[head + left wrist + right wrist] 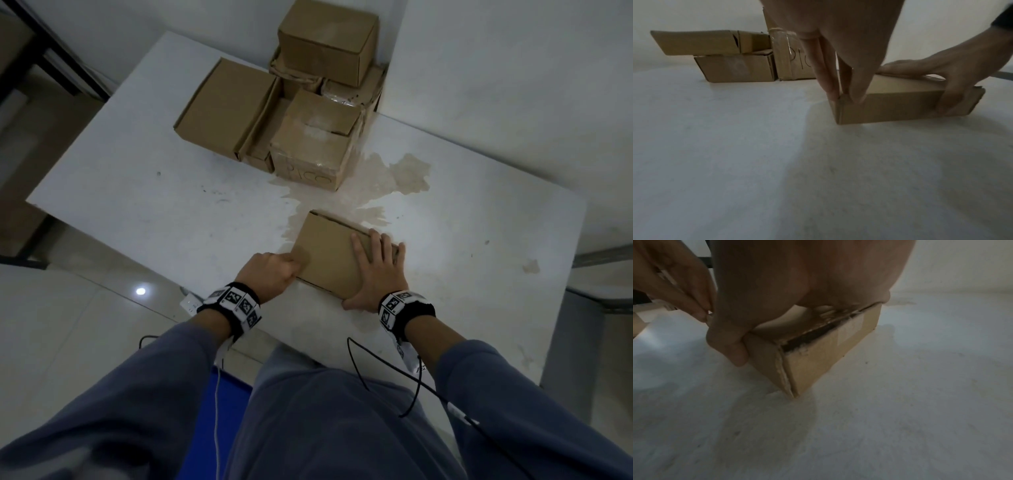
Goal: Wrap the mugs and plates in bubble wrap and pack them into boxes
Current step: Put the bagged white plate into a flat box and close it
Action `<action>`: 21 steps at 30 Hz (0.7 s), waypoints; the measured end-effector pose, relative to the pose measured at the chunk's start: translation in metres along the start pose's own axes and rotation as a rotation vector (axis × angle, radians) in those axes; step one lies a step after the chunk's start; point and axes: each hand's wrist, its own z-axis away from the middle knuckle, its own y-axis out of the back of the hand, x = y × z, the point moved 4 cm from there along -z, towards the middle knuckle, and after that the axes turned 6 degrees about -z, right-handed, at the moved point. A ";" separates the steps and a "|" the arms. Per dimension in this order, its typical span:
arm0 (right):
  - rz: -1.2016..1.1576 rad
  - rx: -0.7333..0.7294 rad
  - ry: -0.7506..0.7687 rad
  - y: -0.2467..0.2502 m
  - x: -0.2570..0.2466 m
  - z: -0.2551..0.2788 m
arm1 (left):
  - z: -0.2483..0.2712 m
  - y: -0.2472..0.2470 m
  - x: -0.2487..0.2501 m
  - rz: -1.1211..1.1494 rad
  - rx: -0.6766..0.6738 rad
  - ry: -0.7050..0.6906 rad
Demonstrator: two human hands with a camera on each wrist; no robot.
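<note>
A small shut cardboard box (325, 253) (890, 107) (818, 356) lies near the front edge of the white table (137, 192). My left hand (270, 274) (838, 65) is at the box's left corner, with its fingertips pinching the top edge there. My right hand (373, 274) (797, 280) lies flat on the lid with its fingers straight. Its thumb rests against the near side. A thin gap shows under the lid on the right side. No mug, plate or bubble wrap is in view; the box's contents are hidden.
Several brown cardboard boxes (291, 102) (735, 68) are stacked at the table's back against the wall, one with its lid open. A tan stain (394, 181) marks the tabletop between them and the small box. Cables hang from my wrists over the front edge.
</note>
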 end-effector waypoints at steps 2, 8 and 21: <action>0.000 0.003 -0.002 0.001 -0.001 0.000 | -0.005 0.005 -0.006 0.008 0.022 -0.025; 0.026 -0.023 0.082 0.002 -0.008 0.001 | -0.027 -0.001 -0.006 -0.096 -0.022 -0.157; 0.009 -0.076 0.109 0.007 -0.036 -0.007 | -0.032 -0.011 -0.036 -0.067 -0.183 -0.136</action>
